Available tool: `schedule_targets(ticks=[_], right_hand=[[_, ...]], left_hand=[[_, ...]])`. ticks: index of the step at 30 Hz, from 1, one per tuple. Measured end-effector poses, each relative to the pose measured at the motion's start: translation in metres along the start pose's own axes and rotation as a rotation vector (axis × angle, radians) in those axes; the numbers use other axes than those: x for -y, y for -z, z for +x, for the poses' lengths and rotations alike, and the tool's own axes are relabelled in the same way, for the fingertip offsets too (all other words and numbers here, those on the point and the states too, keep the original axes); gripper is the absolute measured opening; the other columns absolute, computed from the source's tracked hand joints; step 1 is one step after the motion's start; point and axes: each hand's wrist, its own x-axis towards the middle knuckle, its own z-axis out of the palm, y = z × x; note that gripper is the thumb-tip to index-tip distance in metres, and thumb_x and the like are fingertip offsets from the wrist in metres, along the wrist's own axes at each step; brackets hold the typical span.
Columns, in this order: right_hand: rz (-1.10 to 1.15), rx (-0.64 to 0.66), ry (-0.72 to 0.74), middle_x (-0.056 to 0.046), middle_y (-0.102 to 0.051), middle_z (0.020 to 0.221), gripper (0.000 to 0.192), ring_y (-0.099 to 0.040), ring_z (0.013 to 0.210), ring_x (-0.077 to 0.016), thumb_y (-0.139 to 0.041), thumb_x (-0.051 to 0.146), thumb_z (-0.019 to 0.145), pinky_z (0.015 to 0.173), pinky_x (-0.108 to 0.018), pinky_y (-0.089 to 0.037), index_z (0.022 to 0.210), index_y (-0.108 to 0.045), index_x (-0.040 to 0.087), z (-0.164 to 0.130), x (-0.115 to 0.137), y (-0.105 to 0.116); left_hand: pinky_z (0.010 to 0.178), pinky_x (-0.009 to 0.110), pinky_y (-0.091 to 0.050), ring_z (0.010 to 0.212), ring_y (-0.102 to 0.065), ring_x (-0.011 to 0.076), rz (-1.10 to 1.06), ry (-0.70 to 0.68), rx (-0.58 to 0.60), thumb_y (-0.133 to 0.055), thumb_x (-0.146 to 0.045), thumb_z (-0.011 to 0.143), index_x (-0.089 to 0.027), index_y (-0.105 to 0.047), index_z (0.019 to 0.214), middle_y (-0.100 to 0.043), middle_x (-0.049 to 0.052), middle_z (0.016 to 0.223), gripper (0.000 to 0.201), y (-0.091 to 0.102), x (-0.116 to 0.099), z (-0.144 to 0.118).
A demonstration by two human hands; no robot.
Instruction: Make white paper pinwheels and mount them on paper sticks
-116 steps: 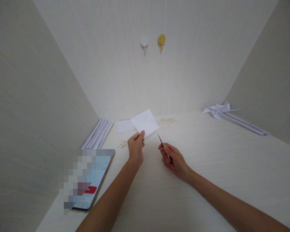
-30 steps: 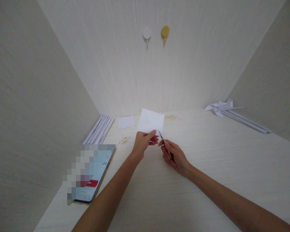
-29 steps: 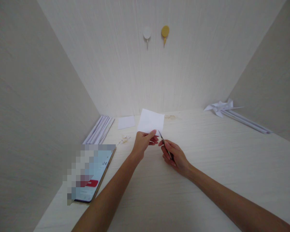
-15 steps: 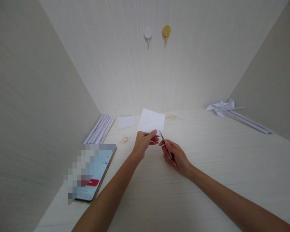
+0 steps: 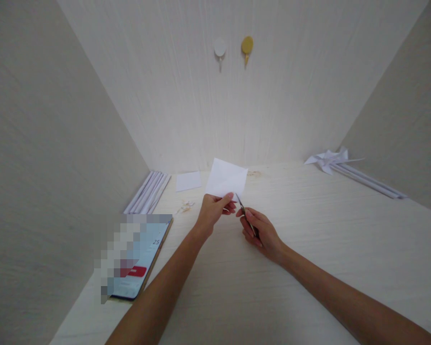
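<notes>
Phone point(image 5: 138, 261) left on desk point(image 5: 309, 249), pinwheel point(image 5: 328, 160) far right

Both hands point(image 5: 211, 213) forward, fingers point(image 5: 227, 197) pinched

A single head-worn camera looks forward and down over the pale table point(image 5: 309, 249) from its near edge, towards the back wall point(image 5: 237, 105) and both far corners. It sits close, probably within arm's reach, with side walls framing left and right.
</notes>
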Motion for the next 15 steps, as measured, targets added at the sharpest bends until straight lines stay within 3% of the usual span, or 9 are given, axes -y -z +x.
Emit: schedule_targets(ticks=[15], right_hand=[[-0.034,-0.017,-0.007,0.012,-0.033,0.037,0.029,-0.018,0.024,0.0,-0.057,0.043,0.068,0.026,-0.016,-0.007,0.072,-0.049,0.016,-0.0012,0.0013,-0.0007]], left_hand=[[0.045,0.019,-0.04,0.043,-0.052,0.0077,0.057,-0.015,0.02,-0.056,-0.027,0.069,-0.01,-0.059,0.05,-0.058,0.002,0.048,0.025,0.0028,0.0,0.0025]])
